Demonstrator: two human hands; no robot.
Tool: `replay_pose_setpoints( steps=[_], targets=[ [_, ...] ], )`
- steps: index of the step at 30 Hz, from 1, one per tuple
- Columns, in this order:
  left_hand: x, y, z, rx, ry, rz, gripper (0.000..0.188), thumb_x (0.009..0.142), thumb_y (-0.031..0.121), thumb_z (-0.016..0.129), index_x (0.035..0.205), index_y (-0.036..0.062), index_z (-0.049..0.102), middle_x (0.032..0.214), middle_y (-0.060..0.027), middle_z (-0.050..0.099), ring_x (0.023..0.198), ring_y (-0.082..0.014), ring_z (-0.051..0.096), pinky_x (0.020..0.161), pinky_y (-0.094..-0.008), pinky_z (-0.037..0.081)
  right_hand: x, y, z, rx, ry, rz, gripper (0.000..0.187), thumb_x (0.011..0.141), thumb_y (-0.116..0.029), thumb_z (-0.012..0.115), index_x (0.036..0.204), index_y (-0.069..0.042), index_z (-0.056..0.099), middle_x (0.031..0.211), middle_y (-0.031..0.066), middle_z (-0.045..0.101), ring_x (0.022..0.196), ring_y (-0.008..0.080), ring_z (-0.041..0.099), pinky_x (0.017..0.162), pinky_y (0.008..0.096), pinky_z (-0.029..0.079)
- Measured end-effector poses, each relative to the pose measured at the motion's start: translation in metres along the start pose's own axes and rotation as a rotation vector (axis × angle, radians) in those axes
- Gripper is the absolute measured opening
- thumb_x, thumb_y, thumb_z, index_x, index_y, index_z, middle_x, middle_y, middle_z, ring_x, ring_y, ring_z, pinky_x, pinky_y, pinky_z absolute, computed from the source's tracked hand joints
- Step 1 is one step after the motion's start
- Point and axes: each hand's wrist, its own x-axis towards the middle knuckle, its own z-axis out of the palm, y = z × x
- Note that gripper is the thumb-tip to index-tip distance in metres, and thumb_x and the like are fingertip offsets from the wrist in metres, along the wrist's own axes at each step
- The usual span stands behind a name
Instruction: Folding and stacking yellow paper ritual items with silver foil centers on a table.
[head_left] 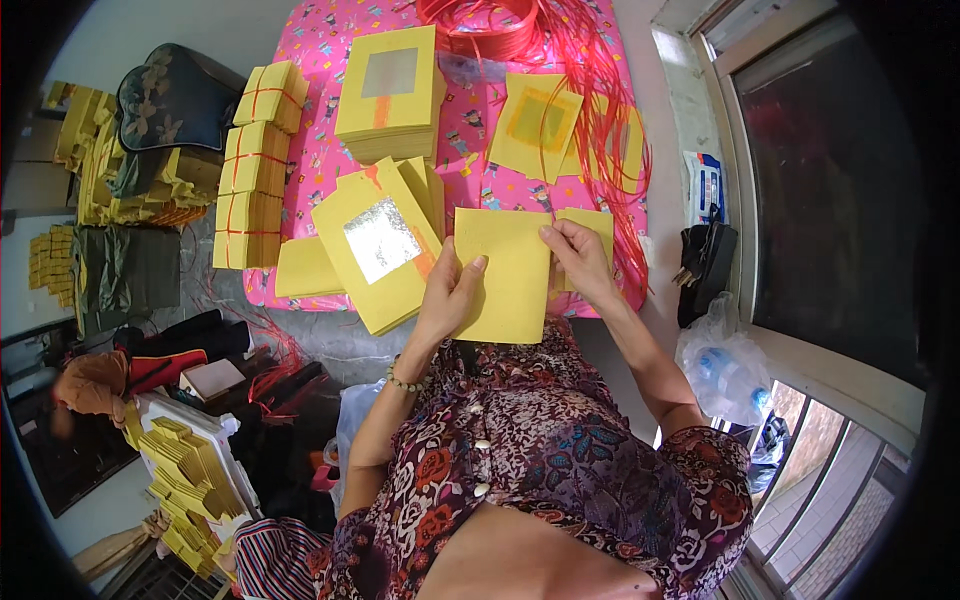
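In front of my body I hold a sheet or thin stack of yellow paper (508, 285) with a plain face up. My left hand (450, 297) grips its left edge, thumb on top. At the upper right edge, my right hand (578, 258) pinches it between thumb and fingers. Left of it lies a tilted stack of yellow paper (365, 285), with a silver foil square and an orange mark on top. Behind my right hand, another yellow sheet (597, 228) is partly hidden.
A pink patterned cloth (470, 185) covers the table. On it stand a tall yellow paper stack (392, 100), red-tied bundles (250, 190), loose sheets (535, 120) and red strings (600, 140). More yellow bundles (185, 475) lie lower left. A window (830, 200) is at right.
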Motion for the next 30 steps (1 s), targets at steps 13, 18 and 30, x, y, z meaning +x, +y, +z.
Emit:
replay_pose_setpoints(
  steps=[13,18,30],
  targets=[
    [0.007,-0.002,0.015,0.007,0.026,-0.053,0.033,0.1,0.015,0.052,0.127,-0.0022,0.045,0.118,-0.0104,0.059,0.106,-0.0125,0.054,0.091,-0.028,0.044,-0.026,0.019,0.008,0.172,0.062,-0.073,0.02,0.098,-0.02,0.058,0.101,0.0,0.061,0.082,-0.0028,0.06,0.076,0.0022,0.054,0.067,0.0205,0.045],
    [0.008,-0.01,0.018,0.188,-0.048,-0.014,0.031,0.101,0.016,0.052,0.125,-0.0012,0.045,0.11,-0.0089,0.059,0.103,-0.0131,0.056,0.089,-0.0274,0.046,-0.034,0.049,-0.002,0.2,0.083,0.037,0.018,0.1,-0.017,0.055,0.105,-0.001,0.06,0.092,-0.0006,0.063,0.082,0.0032,0.055,0.072,0.0219,0.047],
    [-0.015,0.002,-0.026,0.257,0.17,0.032,0.022,0.097,0.011,0.057,0.117,0.0036,0.056,0.108,-0.0025,0.059,0.099,-0.0096,0.057,0.079,-0.0248,0.051,0.004,0.189,-0.161,-0.151,0.456,0.063,0.026,0.101,-0.025,0.051,0.108,-0.001,0.06,0.09,0.001,0.064,0.08,0.0068,0.057,0.071,0.0243,0.047]
  ],
)
